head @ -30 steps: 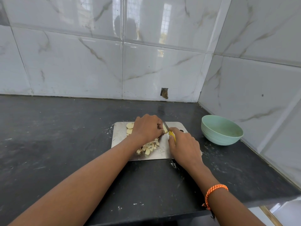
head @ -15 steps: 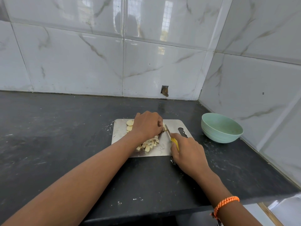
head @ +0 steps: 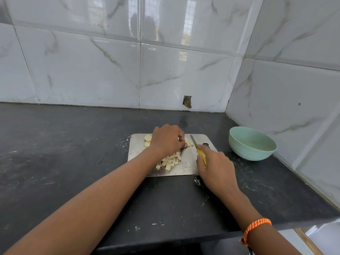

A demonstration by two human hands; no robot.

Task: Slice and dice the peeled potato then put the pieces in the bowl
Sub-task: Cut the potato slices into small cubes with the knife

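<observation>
A steel cutting board [head: 137, 150] lies on the black counter. On it my left hand [head: 166, 139] curls over potato slices [head: 188, 143] and pinches them with thumb and fingers. Two round potato slices [head: 147, 140] lie at the board's far left. A heap of diced potato pieces [head: 170, 161] sits near the board's front, partly under my left wrist. My right hand [head: 216, 171] grips the yellow handle of a knife [head: 197, 150], whose blade points away just right of the held slices. The pale green bowl [head: 252, 143] stands to the right.
The black counter [head: 64, 153] ends at a marble-tiled back wall and a side wall [head: 294, 100] close behind the bowl. The counter's front edge runs near my right wrist, which wears an orange braided band [head: 256, 226]. A small hole [head: 187, 102] marks the back wall.
My right hand has drawn the knife back towards me and to the right, so the blade is off the slices. My left hand stays on the slices.
</observation>
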